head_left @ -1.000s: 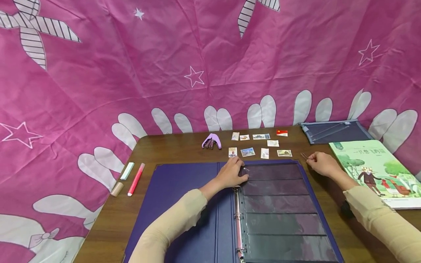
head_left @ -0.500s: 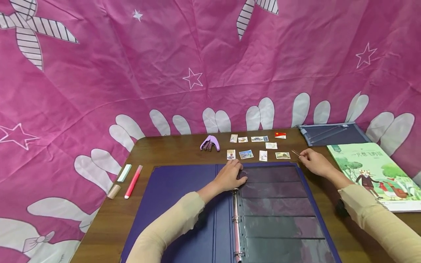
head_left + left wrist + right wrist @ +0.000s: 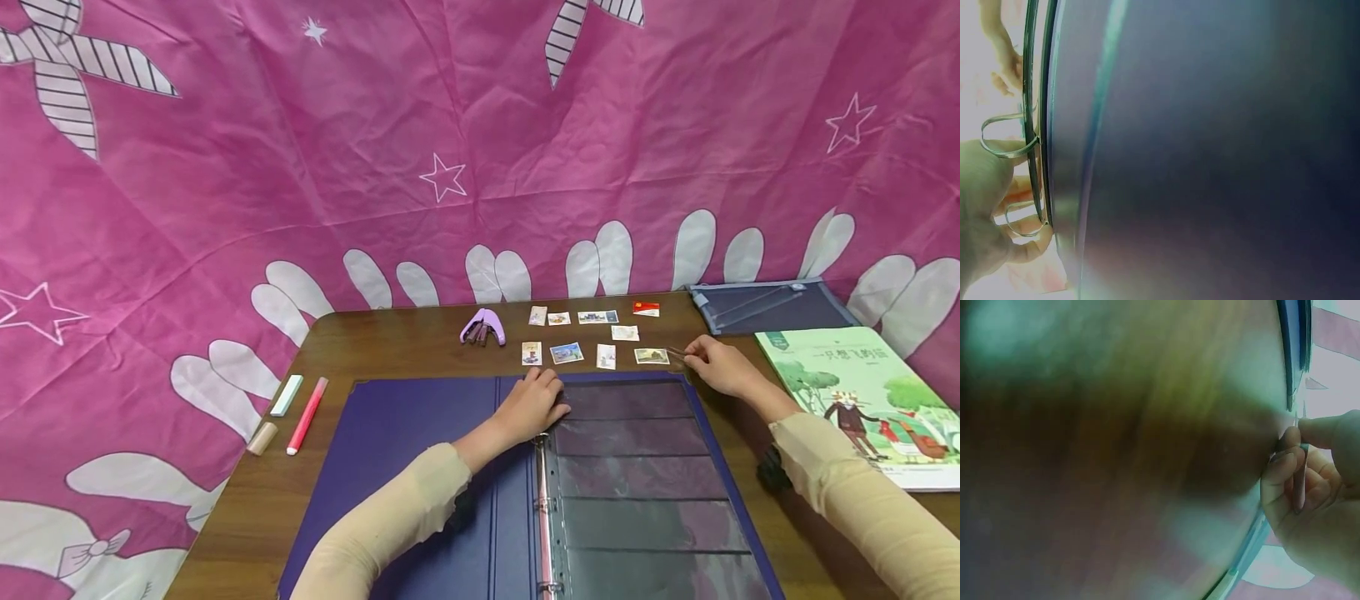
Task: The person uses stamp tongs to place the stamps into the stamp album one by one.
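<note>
My left hand (image 3: 527,407) rests on the upper inner corner of the black pocket page (image 3: 637,477) in an open blue ring binder (image 3: 420,417). In the left wrist view its fingers (image 3: 1030,250) lie by the metal rings (image 3: 1007,153). Beyond the binder's top right corner, my right hand (image 3: 722,367) pinches a pair of tweezers (image 3: 1299,484). The tweezers' tips are at the right end of a stamp with a building picture (image 3: 652,357); I cannot tell whether they grip it. Several more stamps (image 3: 566,353) lie in two loose rows behind the binder.
A purple hole punch-like tool (image 3: 482,326) stands left of the stamps. A pink marker (image 3: 307,417), a pale green block (image 3: 287,396) and a tan cylinder (image 3: 262,438) lie at the left edge. On the right are a green picture book (image 3: 847,375) and a dark zip pouch (image 3: 772,306).
My right hand has moved left with the tweezers, bringing their tips from the bare wood to the stamp with the building picture. The left hand stays on the binder page.
</note>
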A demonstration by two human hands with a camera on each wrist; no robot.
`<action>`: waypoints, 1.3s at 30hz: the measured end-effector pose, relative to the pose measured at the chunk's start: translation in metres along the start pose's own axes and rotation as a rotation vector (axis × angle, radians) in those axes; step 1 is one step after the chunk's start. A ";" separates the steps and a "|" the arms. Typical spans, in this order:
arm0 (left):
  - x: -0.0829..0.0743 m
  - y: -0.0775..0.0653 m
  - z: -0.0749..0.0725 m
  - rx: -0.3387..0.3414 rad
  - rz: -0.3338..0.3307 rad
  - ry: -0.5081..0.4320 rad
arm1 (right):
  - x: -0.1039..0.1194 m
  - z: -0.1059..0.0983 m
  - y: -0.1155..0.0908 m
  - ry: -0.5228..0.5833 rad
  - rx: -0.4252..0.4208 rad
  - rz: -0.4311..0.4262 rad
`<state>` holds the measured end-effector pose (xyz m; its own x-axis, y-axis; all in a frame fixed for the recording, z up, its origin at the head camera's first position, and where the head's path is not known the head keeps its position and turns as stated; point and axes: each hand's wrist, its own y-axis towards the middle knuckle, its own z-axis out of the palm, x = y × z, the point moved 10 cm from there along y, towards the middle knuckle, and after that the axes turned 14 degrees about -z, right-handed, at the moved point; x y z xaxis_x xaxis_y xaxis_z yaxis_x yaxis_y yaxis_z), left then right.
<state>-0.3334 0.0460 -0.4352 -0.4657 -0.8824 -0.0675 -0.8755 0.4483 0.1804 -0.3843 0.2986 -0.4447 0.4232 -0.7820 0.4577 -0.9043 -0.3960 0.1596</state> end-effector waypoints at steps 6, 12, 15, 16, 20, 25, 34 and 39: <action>0.000 0.003 0.002 0.021 -0.008 0.007 | 0.003 -0.004 0.001 -0.020 -0.032 -0.020; 0.004 0.003 0.007 0.033 -0.018 -0.036 | 0.002 -0.004 0.001 -0.018 -0.042 -0.016; 0.008 0.004 0.010 0.031 -0.048 -0.090 | 0.002 -0.004 0.002 -0.027 -0.049 -0.020; 0.009 0.004 0.010 0.026 -0.062 -0.116 | 0.002 -0.005 0.002 -0.030 -0.055 -0.023; 0.014 0.004 0.010 -0.001 -0.100 -0.206 | 0.000 -0.007 0.003 -0.041 -0.077 -0.019; 0.013 0.005 0.010 -0.010 -0.096 -0.218 | -0.008 -0.006 -0.001 -0.017 -0.075 0.029; 0.012 0.011 0.010 0.104 -0.119 -0.160 | -0.008 -0.009 0.002 -0.021 -0.051 0.045; 0.012 0.014 0.009 0.153 -0.131 -0.150 | -0.005 -0.012 0.001 -0.029 -0.045 0.055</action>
<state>-0.3528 0.0433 -0.4422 -0.3506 -0.9085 -0.2276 -0.9338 0.3578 0.0101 -0.3877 0.3082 -0.4365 0.3738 -0.8156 0.4417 -0.9275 -0.3308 0.1742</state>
